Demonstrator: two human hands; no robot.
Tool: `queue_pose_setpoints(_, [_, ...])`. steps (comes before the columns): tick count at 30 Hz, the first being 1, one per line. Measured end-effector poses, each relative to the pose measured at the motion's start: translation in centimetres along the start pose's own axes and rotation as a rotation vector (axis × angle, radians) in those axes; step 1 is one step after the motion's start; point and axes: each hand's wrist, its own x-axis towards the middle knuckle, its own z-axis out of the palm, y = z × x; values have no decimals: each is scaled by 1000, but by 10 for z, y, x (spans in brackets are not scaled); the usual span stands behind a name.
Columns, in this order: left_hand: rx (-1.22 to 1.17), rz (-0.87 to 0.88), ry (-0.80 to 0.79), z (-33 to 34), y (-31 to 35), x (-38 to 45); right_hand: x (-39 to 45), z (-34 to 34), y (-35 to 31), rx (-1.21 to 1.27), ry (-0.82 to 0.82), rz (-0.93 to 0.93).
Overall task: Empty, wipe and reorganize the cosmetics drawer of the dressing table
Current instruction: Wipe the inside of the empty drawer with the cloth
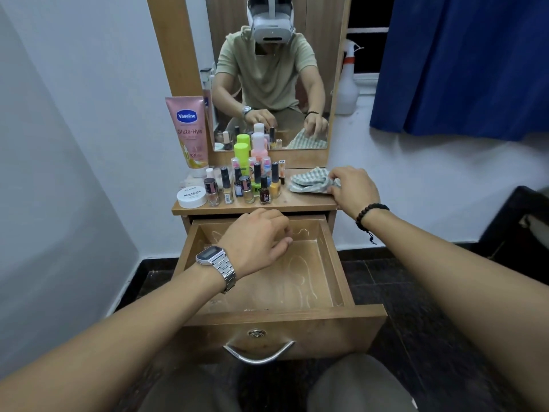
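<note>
While drawer [335, 257] stands pulled out, nothing inside, left hand [255, 242] hangs over it, fingers loosely curled, holding nothing (silver watch [212, 257] on wrist). Right hand [353, 188] rests on table top [303, 199], fingers pinching checked cloth [310, 181]. Nail polish bottles [246, 185], white jar [191, 198], pink tube [188, 132] crowd left side, near mirror [267, 72].
</note>
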Motion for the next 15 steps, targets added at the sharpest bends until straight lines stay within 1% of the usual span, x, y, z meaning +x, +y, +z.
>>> queue_pose_setpoints(3, [-66, -36, 30, -3, 8, 2, -15, -21, 1, 149, 45, -12])
queue_pose_setpoints(7, [-174, -94, 103, -10, 22, 5, -41, -51, -9, 269, 65, -55])
queue_pose_setpoints(11, [-280, -180, 208, -15, 40, 5, -66, -70, -26, 404, 40, -93])
queue_pose_setpoints(15, [-396, -268, 230, -15, 56, -3, -90, -78, -48, 563, -31, -101])
